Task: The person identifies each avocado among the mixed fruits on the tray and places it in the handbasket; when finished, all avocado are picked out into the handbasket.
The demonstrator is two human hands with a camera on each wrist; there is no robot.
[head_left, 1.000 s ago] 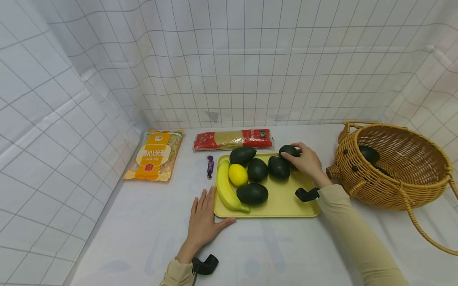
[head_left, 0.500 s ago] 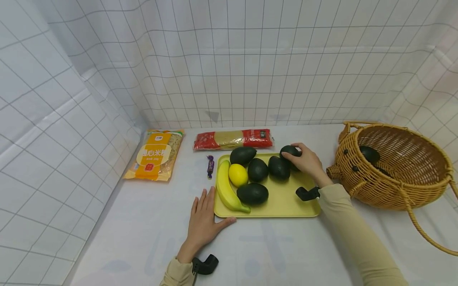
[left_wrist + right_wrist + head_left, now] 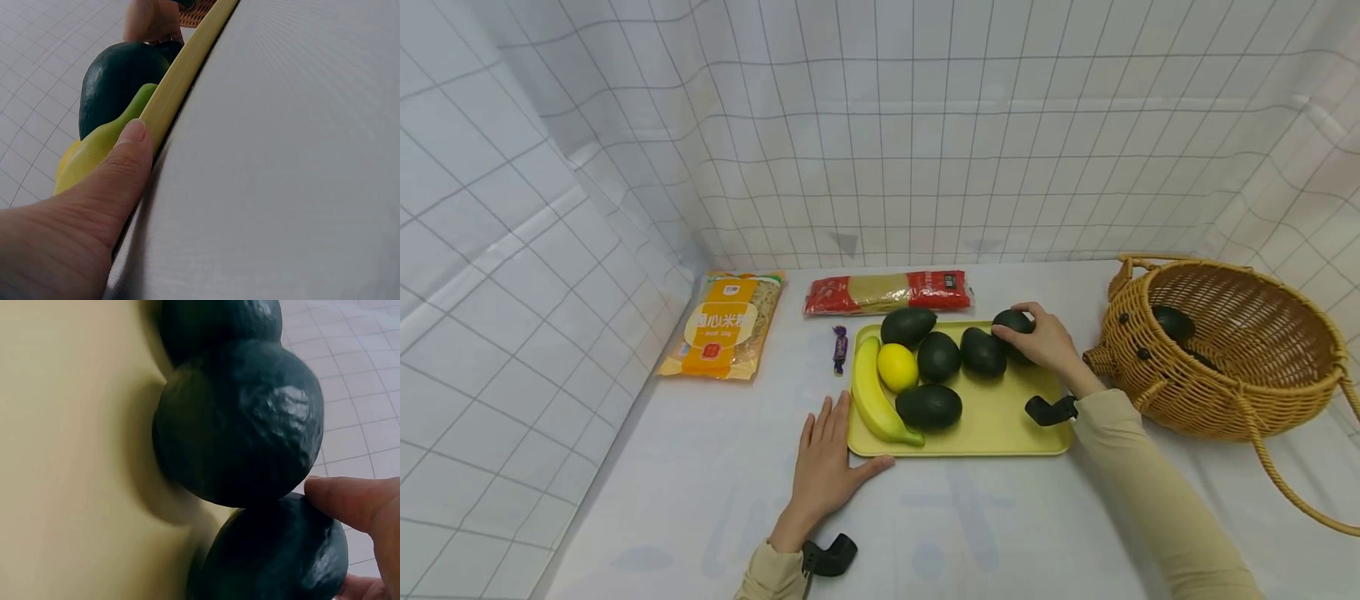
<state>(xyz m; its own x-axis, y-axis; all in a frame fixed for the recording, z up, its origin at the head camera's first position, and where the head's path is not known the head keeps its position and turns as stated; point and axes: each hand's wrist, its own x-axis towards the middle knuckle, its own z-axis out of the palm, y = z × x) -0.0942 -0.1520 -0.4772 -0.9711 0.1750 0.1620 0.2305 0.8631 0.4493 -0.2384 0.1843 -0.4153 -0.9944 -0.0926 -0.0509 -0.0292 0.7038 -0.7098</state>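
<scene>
At the back right corner of the yellow tray (image 3: 1000, 433), my right hand (image 3: 1051, 343) grips a dark green avocado (image 3: 1011, 320) between thumb and fingers. In the right wrist view, this avocado (image 3: 275, 556) lies close against its neighbour (image 3: 240, 425). My left hand (image 3: 824, 471) rests with straight, spread fingers at the tray's front left corner. Its thumb (image 3: 128, 159) lies along the tray rim (image 3: 187, 65) in the left wrist view. Next to it on the tray are a banana (image 3: 872, 396), a yellow lemon (image 3: 898, 367) and several other avocados (image 3: 929, 407).
A wicker basket (image 3: 1195, 400) with a rope handle stands at the right, with dark avocados (image 3: 1172, 323) inside. Behind the tray lies a red noodle packet (image 3: 887, 292). A purple-wrapped candy (image 3: 840, 350) and an orange pasta bag (image 3: 722, 327) lie to the left.
My right hand has shifted slightly to the right with the avocado, widening the gap to the avocado beside it in the head view. The left hand stays in place.
</scene>
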